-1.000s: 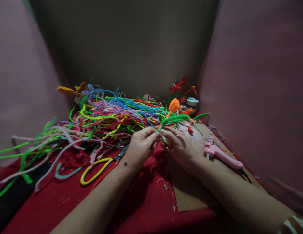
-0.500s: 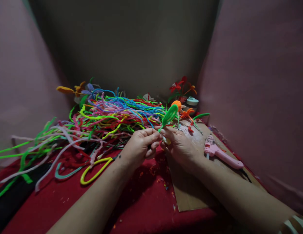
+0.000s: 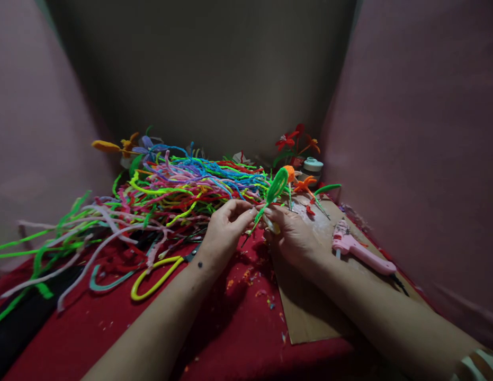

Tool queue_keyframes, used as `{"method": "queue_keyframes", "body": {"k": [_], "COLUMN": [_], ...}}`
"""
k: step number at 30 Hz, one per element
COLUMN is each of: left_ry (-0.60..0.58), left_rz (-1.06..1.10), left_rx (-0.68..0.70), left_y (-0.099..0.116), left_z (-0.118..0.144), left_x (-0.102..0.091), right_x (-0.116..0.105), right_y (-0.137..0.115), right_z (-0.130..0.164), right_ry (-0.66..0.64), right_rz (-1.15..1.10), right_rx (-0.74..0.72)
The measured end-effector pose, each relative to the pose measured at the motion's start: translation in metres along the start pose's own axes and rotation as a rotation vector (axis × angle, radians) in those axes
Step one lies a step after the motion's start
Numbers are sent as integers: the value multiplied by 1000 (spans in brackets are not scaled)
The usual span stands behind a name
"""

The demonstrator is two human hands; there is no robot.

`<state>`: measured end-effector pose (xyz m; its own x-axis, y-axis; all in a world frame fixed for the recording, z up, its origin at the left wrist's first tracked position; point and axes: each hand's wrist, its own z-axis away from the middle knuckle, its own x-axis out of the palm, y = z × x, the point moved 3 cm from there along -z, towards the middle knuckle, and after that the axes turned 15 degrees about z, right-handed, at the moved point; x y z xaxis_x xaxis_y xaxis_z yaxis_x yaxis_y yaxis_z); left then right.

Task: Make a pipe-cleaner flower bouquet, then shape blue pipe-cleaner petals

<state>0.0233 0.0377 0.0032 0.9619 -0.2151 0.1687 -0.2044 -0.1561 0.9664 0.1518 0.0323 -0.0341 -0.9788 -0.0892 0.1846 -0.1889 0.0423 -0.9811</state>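
A green pipe-cleaner leaf [image 3: 278, 186] stands up, tilted to the right, between my hands, its thin stem pointing down to the left. My right hand [image 3: 292, 233] pinches it at the base of the loop. Against the stem, the thumb and fingertips of my left hand [image 3: 227, 225] are closed just to the left. Something pale yellow-white shows under my right fingers, too small to name. Behind the leaf is an orange ball shape [image 3: 290, 173], partly covered. Yellow-handled scissors [image 3: 157, 278] lie beside my left wrist, their blades mostly hidden.
A heap of coloured pipe cleaners [image 3: 190, 185] spreads across the back and left. On the right, a pink glue gun [image 3: 363, 254] rests on a cardboard sheet [image 3: 305, 312]. Behind stand a lidded jar [image 3: 313, 166] and red flowers [image 3: 286, 140]. Scraps dot the red cloth [image 3: 238, 338].
My left fingers have opened up from a tighter curl and shifted slightly, so the green stem now shows below them. The leaf has tilted a little; my right hand stays nearly in place.
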Motion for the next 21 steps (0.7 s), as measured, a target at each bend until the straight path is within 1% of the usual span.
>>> {"method": "queue_keyframes", "body": {"k": [3, 6, 9, 11, 13, 15, 21], "left_ry": [69, 96, 149, 155, 115, 77, 46], "left_rz": [-40, -92, -186, -254, -287, -282, -202], "left_rx": [90, 237, 390, 448, 441, 391, 222], "left_y": [-1, -5, -6, -5, -4, -3, 1], "left_z": [-2, -2, 0, 1, 1, 1, 3], "left_x": [-3, -5, -9, -12, -14, -15, -10], "right_x": [0, 1, -1, -3, -4, -3, 1], "right_y": [0, -1, 1, 2, 3, 3, -1], "right_z": [0, 1, 0, 0, -1, -2, 0], "right_ry": [-7, -18, 14, 27, 24, 9, -10], "right_rz": [5, -3, -9, -6, 2, 4, -22], "right_rx": [4, -8, 4, 13, 9, 0, -15]}}
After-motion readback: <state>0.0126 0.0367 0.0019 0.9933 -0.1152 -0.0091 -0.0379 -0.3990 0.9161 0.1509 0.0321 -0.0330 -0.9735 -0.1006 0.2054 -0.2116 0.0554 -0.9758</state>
